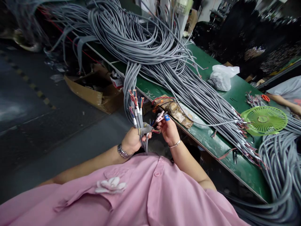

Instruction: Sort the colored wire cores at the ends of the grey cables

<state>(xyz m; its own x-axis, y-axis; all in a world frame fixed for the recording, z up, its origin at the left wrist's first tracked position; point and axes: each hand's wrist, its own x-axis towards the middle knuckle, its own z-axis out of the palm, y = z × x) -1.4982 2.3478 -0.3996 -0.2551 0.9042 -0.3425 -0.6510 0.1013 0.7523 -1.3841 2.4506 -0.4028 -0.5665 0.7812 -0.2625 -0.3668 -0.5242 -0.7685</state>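
Note:
My left hand [133, 140] is closed round several grey cables [139, 117], their stripped ends showing coloured wires [134, 99] above the fist. Grey wrapping covers its thumb or a finger. One cable end with fanned-out thin wires [156, 131] sticks out of this hand towards the right one. My right hand [169, 131], blue tape on a fingertip, pinches a small pale pink tool [160, 116] close to those wires. The tool's exact kind is not clear. From the left fist the cables loop up to the large grey cable bundle [141, 40] on the green table [249, 185].
A brown taped lump [180, 112] lies at the table's near edge. Further right are a green fan [264, 120], a plastic bag [222, 78] and black-handled pliers or snips [235, 156]. A cardboard box [88, 94] stands on the floor. Another person's arm [284, 103] reaches in at right.

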